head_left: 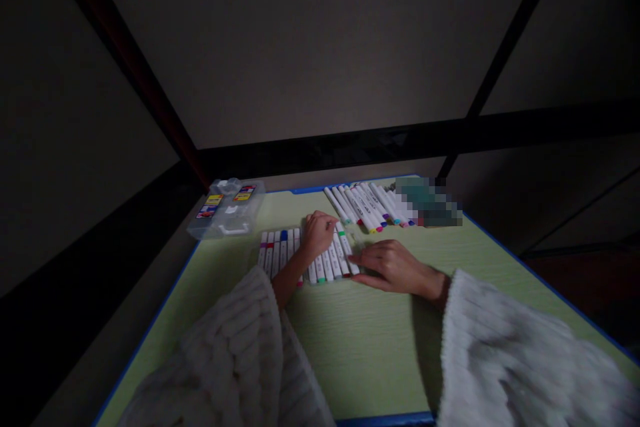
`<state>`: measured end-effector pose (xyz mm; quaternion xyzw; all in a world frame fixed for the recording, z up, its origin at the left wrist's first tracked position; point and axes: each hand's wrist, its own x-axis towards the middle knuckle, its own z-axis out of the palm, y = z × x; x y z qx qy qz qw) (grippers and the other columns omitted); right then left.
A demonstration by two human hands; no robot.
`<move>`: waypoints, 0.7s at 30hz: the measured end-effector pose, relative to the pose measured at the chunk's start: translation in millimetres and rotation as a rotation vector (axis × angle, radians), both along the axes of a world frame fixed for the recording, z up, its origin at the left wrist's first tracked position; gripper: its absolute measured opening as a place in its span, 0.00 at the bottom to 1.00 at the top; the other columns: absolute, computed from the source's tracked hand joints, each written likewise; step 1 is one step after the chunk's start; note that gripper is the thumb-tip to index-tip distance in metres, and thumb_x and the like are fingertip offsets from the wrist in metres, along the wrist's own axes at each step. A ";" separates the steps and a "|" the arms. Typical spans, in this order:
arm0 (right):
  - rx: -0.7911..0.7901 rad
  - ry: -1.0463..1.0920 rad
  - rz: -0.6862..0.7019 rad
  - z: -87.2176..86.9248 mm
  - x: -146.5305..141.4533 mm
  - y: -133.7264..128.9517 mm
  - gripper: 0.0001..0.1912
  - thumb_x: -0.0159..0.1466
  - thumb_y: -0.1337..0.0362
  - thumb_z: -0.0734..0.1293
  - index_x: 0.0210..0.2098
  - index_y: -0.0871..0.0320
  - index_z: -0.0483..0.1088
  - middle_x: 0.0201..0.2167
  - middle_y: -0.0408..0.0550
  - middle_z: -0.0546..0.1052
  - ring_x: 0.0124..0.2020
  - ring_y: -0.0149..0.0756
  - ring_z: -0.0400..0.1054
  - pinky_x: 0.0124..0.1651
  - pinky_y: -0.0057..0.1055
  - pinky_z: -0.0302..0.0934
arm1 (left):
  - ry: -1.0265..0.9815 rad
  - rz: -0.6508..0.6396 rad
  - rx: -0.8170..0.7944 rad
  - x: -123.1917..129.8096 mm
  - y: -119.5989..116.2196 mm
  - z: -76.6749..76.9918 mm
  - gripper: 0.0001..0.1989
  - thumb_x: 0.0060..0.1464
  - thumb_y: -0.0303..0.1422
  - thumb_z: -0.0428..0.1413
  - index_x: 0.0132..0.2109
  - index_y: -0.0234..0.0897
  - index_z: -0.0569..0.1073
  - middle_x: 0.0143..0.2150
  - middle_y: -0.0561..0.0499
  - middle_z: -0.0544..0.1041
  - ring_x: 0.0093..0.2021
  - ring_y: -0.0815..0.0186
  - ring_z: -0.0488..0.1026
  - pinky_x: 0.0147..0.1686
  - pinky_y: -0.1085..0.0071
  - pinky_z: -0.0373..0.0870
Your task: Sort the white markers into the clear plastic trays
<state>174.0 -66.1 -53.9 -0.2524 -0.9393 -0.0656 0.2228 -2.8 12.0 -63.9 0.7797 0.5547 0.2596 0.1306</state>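
Markers (327,265) lie beneath the left hand (320,233), the right hand (389,267) touching 1.

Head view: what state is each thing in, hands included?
Near markers: side by side in a row.
Far markers: loosely bunched, some overlapping.
Case: lying flat; open or shut unclear.
Left hand: bent over the near markers; grip unclear.
Right hand: at the row's right end, thumb and forefinger apart.

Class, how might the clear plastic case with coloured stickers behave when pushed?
The clear plastic case probably feels stiff: its moulded edges hold shape. Lying flat on the pale green, blue-edged table, it seems likelier to slide than tip.
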 end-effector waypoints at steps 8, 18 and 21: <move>-0.044 0.008 -0.005 1.3 0.5 0.5 0.21 0.64 0.53 0.55 0.40 0.62 0.71 0.25 0.47 0.74 0.25 0.31 0.67 0.29 0.28 0.55 | 0.004 0.000 -0.010 -0.1 -0.5 -0.3 0.12 0.50 0.24 0.48 0.37 0.37 0.75 0.38 0.48 0.74 0.44 0.64 0.68 0.49 0.64 0.58; -0.106 -0.005 -0.054 0.1 1.9 1.5 0.22 0.63 0.52 0.56 0.44 0.63 0.70 0.28 0.49 0.76 0.27 0.32 0.69 0.31 0.28 0.58 | -0.009 0.005 -0.007 -0.4 -0.1 -1.7 0.13 0.49 0.23 0.48 0.37 0.38 0.75 0.38 0.49 0.74 0.44 0.64 0.67 0.49 0.65 0.58; -0.128 -0.022 -0.078 -0.1 1.8 2.2 0.22 0.63 0.52 0.56 0.44 0.63 0.70 0.29 0.49 0.76 0.28 0.33 0.70 0.31 0.28 0.58 | 0.013 0.009 -0.010 -1.0 0.5 -2.1 0.13 0.49 0.23 0.48 0.38 0.37 0.75 0.39 0.47 0.73 0.45 0.64 0.67 0.49 0.65 0.58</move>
